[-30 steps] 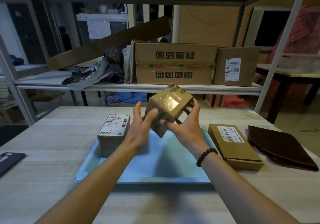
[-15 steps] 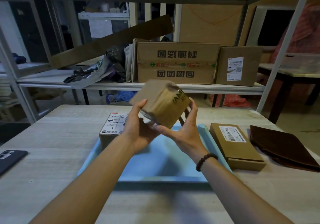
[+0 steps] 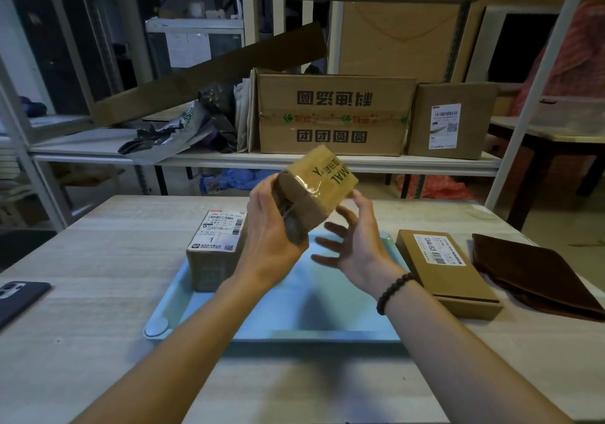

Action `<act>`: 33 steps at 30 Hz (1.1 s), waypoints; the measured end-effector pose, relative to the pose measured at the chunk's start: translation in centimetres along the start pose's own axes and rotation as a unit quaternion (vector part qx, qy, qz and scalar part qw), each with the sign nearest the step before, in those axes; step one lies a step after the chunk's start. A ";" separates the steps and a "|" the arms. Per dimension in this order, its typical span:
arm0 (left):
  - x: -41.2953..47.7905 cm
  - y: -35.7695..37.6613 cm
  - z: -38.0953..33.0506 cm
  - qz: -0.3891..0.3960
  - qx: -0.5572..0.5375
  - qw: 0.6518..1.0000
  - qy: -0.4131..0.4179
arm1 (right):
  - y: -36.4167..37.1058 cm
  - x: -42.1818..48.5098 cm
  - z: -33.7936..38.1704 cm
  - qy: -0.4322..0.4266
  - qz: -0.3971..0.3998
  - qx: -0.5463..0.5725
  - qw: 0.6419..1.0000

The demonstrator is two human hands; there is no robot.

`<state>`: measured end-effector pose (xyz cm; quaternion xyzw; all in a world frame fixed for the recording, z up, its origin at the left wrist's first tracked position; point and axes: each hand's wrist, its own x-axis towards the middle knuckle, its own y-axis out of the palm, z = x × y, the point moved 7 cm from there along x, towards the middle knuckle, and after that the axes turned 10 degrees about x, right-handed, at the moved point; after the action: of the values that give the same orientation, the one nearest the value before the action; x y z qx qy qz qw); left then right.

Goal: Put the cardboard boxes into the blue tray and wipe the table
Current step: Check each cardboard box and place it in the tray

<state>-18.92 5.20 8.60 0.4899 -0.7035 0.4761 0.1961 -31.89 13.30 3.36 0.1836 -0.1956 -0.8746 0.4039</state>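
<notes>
**One box in, one in the air, one to go, and no wiping yet**

The job looks about a third done. A labelled box point(image 3: 214, 253) stands at the far left corner of the blue tray point(image 3: 311, 309), though I cannot tell whether it sits wholly inside the rim. A flat box point(image 3: 445, 273) with a white label lies on the table point(image 3: 98, 292) just to the right of the tray and has not yet been put in. The brown cloth point(image 3: 537, 276) lies folded at the table's right end, so the wiping seems not to have begun.

The third box, a taped box point(image 3: 319, 191), is up in the air over the far part of the tray. The left hand point(image 3: 271, 243) grips its lower end, thumb and fingers wrapped round it. The right hand point(image 3: 353, 243) is beside and below it with the fingers spread and holding nothing. Whether a fingertip brushes the box's edge is unclear.

The taped box is small and squat, of brown cardboard, and it is tilted. Shiny clear tape across its top catches the light. Black print runs upside down on the upper face, and the end in the palm looks darker and scuffed. It seems light enough for one hand.
</notes>
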 end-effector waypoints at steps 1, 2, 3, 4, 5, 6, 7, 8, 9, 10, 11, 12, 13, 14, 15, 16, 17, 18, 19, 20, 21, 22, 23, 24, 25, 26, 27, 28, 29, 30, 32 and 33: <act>-0.1 -0.1 -0.2 -0.010 0.032 0.999 0.024 | 0.2 -0.1 -0.4 0.032 0.021 0.037 0.999; -0.1 0.1 -0.1 -0.005 0.048 0.998 0.045 | 0.4 -0.2 -0.6 0.052 0.044 0.067 0.995; -0.2 0.4 0.1 0.008 0.054 0.996 0.066 | 0.4 -0.3 -0.7 0.066 0.063 0.087 0.992; -0.3 0.6 0.4 0.025 0.060 0.994 0.083 | 0.4 -0.4 -0.8 0.075 0.076 0.097 0.990; -0.5 0.8 0.6 0.039 0.068 0.992 0.098 | 0.5 -0.6 -0.8 0.083 0.087 0.099 0.988; -0.7 0.9 0.7 0.048 0.078 0.990 0.112 | 0.6 -0.6 -1.0 0.091 0.099 0.104 0.985; -0.8 1.0 0.8 0.051 0.085 0.987 0.125 | 0.8 -0.7 -1.0 0.098 0.111 0.115 0.982; -1.0 0.9 0.8 0.049 0.089 0.985 0.137 | 0.9 -0.7 -1.1 0.104 0.124 0.128 0.979; -1.2 0.9 0.8 0.043 0.090 0.984 0.149 | 1.0 -0.8 -1.1 0.108 0.138 0.140 0.974; -1.4 0.8 0.8 0.038 0.088 0.983 0.157 | 1.2 -0.8 -1.1 0.111 0.154 0.151 0.970; -1.6 0.7 1.0 0.035 0.081 0.983 0.161 | 1.3 -1.0 -1.1 0.110 0.168 0.160 0.966; -1.6 0.7 1.1 0.037 0.072 0.984 0.158 | 1.4 -1.1 -1.0 0.107 0.178 0.169 0.963; -1.6 0.7 1.3 0.047 0.058 0.986 0.149 | 1.4 -1.1 -0.8 0.099 0.179 0.177 0.963; -1.5 0.8 1.3 0.063 0.045 0.989 0.129 | 1.3 -1.0 -0.6 0.082 0.171 0.184 0.964; -1.5 0.9 1.2 0.081 0.035 0.991 0.104 | 1.1 -0.9 -0.4 0.056 0.156 0.184 0.969; -1.4 0.9 1.2 0.094 0.033 0.993 0.070 | 0.9 -0.6 -0.2 0.020 0.133 0.174 0.976; -1.3 0.7 1.2 0.095 0.028 0.995 0.032 | 0.6 -0.4 0.2 -0.027 0.106 0.149 0.983; -1.2 0.5 1.5 0.084 0.011 0.996 -0.010 | 0.5 -0.3 0.7 -0.080 0.083 0.115 0.987; -1.2 0.3 1.8 0.075 -0.032 0.995 -0.054 | 0.7 -0.5 1.2 -0.129 0.072 0.075 0.986; -1.2 0.2 2.1 0.067 -0.098 0.987 -0.105 | 1.0 -0.7 1.6 -0.170 0.070 0.033 0.982; -1.1 0.1 2.3 0.069 -0.171 0.971 -0.154 | 1.3 -1.0 1.9 -0.199 0.073 -0.001 0.977; -1.1 0.2 2.4 0.072 -0.226 0.952 -0.193 | 1.6 -1.1 2.1 -0.219 0.079 -0.024 0.972; -1.1 0.4 2.4 0.080 -0.264 0.936 -0.219 | 1.7 -1.3 2.1 -0.230 0.081 -0.035 0.969; -1.0 0.6 2.4 0.096 -0.285 0.925 -0.233 | 1.6 -1.2 2.1 -0.231 0.078 -0.039 0.969; -1.0 0.8 2.3 0.114 -0.298 0.917 -0.238 | 1.4 -1.0 2.0 -0.227 0.069 -0.041 0.971; -1.0 1.0 2.1 0.127 -0.294 0.917 -0.238 | 1.1 -0.8 1.6 -0.217 0.057 -0.041 0.974; -1.1 1.2 2.0 0.132 -0.281 0.921 -0.235 | 1.0 -0.7 1.2 -0.204 0.047 -0.043 0.977; -1.1 1.1 2.4 0.118 -0.246 0.933 -0.236 | 0.9 -0.5 0.6 -0.190 0.037 -0.048 0.980; -1.2 0.9 2.8 0.101 -0.205 0.944 -0.236 | 0.9 -0.4 0.0 -0.171 0.029 -0.055 0.983; -1.3 0.6 3.0 0.092 -0.160 0.954 -0.236 | 0.9 -0.2 -0.8 -0.149 0.023 -0.066 0.986; -1.4 0.4 2.6 0.085 -0.067 0.977 -0.185 | 1.3 -0.3 -2.5 -0.094 0.019 -0.093 0.991; -1.4 0.4 2.2 0.085 -0.022 0.986 -0.144 | 1.5 -0.4 -3.2 -0.068 0.021 -0.105 0.992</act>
<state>-18.19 4.01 6.35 0.4871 -0.7737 0.4004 0.0621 -29.15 12.10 1.42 0.0758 -0.1332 -0.8922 0.4249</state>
